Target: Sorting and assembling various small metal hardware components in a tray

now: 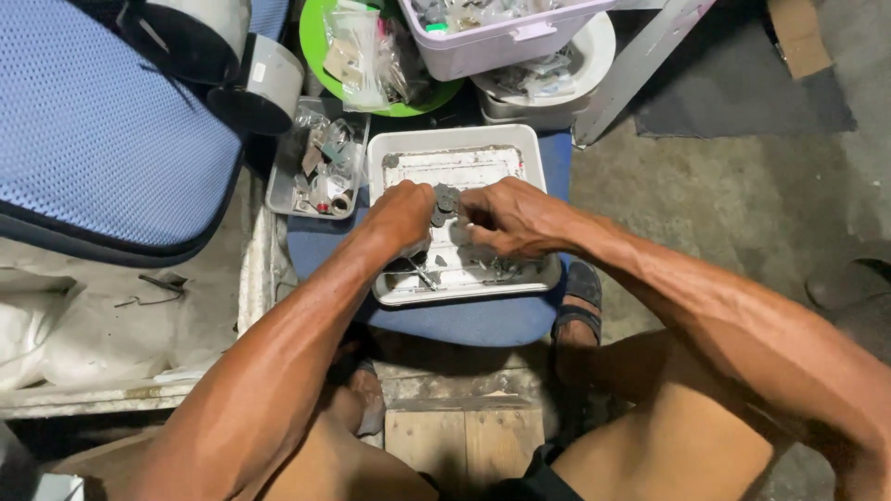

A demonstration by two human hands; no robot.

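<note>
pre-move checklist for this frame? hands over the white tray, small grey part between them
1. Part held: ok. Left hand and right hand both close on the small grey part.
2. Part over the tray: ok. It sits above the white tray, so a drop should land inside.
3. Tray support: ok. It lies flat on the blue stool, though its front edge is near the stool's rim.
4. Loose bits in the tray: cannot tell. Small metal pieces lie under the hands, partly hidden.
5. Grip detail: cannot tell. The fingertips are curled out of sight.
6. Nearby clutter: ok. The clear parts tray stands apart, left of the white one.
</note>
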